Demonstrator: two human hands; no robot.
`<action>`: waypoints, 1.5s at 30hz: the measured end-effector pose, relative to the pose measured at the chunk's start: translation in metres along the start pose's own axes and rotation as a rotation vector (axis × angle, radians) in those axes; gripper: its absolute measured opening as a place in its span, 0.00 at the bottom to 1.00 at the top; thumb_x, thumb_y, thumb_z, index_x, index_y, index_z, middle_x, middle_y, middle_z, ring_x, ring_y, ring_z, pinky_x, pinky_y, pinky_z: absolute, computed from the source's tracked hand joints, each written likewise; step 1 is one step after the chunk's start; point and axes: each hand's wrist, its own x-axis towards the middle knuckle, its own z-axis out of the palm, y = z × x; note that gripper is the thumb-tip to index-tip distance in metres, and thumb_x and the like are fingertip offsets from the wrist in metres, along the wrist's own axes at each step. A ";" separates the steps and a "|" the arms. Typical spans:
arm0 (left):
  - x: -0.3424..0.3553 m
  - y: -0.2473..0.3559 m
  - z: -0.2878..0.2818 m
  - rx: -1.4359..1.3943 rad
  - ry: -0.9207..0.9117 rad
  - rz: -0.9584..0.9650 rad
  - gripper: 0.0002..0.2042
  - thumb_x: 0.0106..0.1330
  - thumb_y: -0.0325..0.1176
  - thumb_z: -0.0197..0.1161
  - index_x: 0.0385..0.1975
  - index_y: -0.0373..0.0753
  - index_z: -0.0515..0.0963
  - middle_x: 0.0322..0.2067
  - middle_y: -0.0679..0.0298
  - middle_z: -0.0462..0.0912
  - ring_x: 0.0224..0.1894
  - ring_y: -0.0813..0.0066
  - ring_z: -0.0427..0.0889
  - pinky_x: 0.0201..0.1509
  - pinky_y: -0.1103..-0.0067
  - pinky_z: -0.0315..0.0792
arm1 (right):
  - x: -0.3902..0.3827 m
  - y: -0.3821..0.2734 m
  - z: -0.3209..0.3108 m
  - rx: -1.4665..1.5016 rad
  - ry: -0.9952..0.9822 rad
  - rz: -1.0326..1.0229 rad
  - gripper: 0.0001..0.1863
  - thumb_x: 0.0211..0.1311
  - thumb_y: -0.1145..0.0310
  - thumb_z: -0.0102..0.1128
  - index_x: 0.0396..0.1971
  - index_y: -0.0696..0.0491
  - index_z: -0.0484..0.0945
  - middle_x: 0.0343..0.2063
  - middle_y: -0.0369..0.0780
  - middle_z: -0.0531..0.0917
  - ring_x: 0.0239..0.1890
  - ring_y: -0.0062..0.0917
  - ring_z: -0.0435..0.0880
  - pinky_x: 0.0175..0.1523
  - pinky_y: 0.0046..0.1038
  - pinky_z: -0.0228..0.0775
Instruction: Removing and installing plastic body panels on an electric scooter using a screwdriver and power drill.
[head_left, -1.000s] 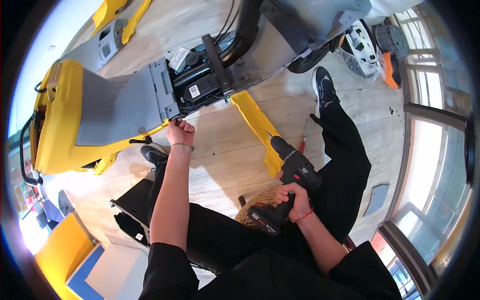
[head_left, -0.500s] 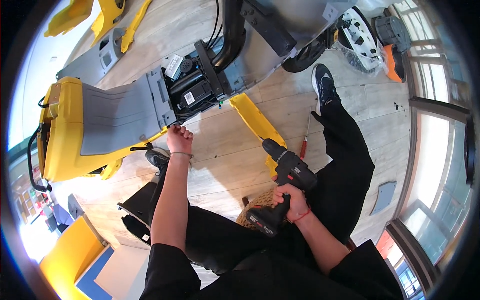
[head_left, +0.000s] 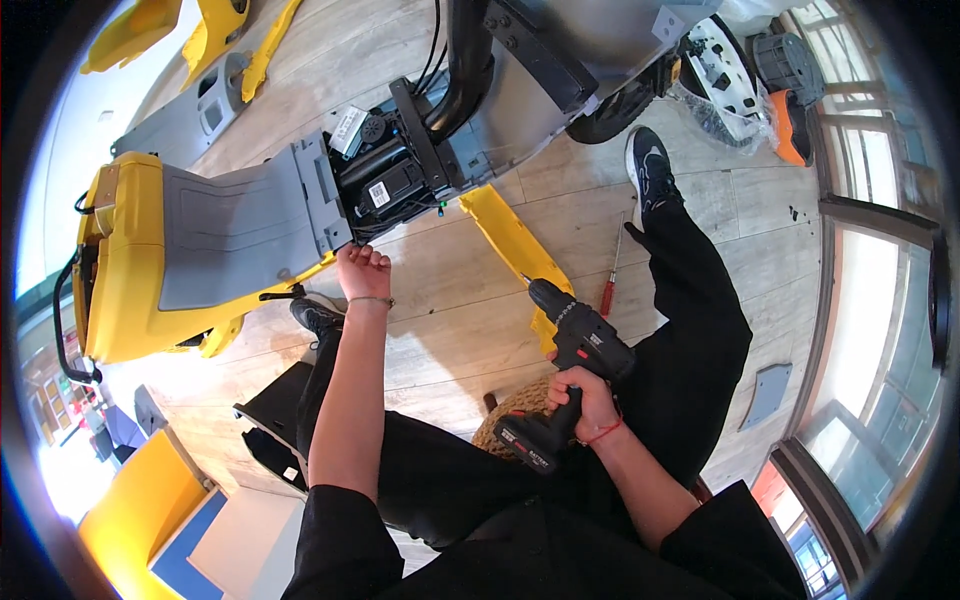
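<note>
My left hand (head_left: 362, 268) has its fingers curled at the lower edge of the grey footboard (head_left: 230, 225) of a yellow scooter body (head_left: 130, 290), beside an open bay of wires and black components (head_left: 380, 170); what the fingertips hold is hidden. My right hand (head_left: 588, 398) grips the handle of a black cordless drill (head_left: 590, 340), whose tip points up and left. Beneath the drill, a long yellow plastic strip (head_left: 505, 235) lies diagonally from near the bay. A red-handled screwdriver (head_left: 607, 295) lies on the floor to the drill's right.
Loose yellow panels (head_left: 215, 30) and a grey panel (head_left: 185, 115) lie at upper left. A white shell in plastic wrap (head_left: 725, 80) and an orange part (head_left: 792, 130) sit at upper right by glazed frames. Black plastic parts (head_left: 275, 410) lie left of my legs. A small grey plate (head_left: 768, 395) is at right.
My head view has shifted slightly, showing more upper-left panels. My left hand stays at the footboard edge with curled fingers. The drill's tip has moved slightly left and down in the picture.
</note>
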 end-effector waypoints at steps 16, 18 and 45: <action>0.016 0.000 -0.010 -0.307 -0.068 -0.187 0.17 0.64 0.43 0.40 0.12 0.51 0.56 0.07 0.77 0.49 0.08 0.81 0.42 0.15 0.82 0.48 | -0.002 0.000 0.000 -0.013 0.030 0.014 0.16 0.50 0.73 0.51 0.43 0.54 0.69 0.17 0.32 0.66 0.17 0.16 0.65 0.28 0.22 0.62; 0.022 0.009 -0.022 -0.326 -0.143 -0.231 0.16 0.64 0.44 0.40 0.13 0.50 0.57 0.08 0.76 0.52 0.08 0.81 0.45 0.16 0.82 0.48 | -0.003 0.001 0.002 -0.069 0.017 0.013 0.17 0.49 0.73 0.51 0.42 0.54 0.68 0.17 0.32 0.67 0.16 0.16 0.65 0.27 0.23 0.62; -0.011 -0.011 0.013 -0.185 0.114 -0.069 0.10 0.61 0.41 0.45 0.20 0.47 0.61 0.14 0.72 0.60 0.14 0.80 0.54 0.20 0.81 0.55 | -0.013 0.014 0.012 -0.252 0.134 0.014 0.17 0.49 0.73 0.50 0.43 0.53 0.67 0.17 0.32 0.64 0.18 0.15 0.64 0.29 0.22 0.62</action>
